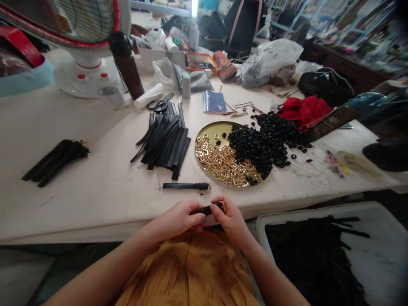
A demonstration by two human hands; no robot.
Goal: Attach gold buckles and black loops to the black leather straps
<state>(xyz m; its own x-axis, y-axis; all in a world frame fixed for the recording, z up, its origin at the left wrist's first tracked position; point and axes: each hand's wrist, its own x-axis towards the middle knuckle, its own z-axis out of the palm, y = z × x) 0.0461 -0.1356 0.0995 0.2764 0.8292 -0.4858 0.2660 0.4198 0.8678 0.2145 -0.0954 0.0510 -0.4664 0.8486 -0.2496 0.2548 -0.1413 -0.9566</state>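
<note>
Between my two hands, at the table's front edge, is a black strap (206, 210) with a gold buckle (223, 207) at its right end. My left hand (186, 216) pinches the strap's left part, and my right hand (225, 216) grips it close to the buckle. Just beyond them a second black strap (181, 186) with a gold buckle lies flat. Behind that, a round gold tray (207, 127) bears many gold buckles (219, 163) and part of a heap of black loops (255, 146). Left of the tray is a pile of black strips (168, 140).
A bundle of buckled straps (57, 161) lies at the left. Scissors (161, 104), a blue booklet (214, 102), a dark bottle (127, 68) and a fan (83, 76) stand or lie farther back. A white bin (318, 210) with black strips sits below the table at the right.
</note>
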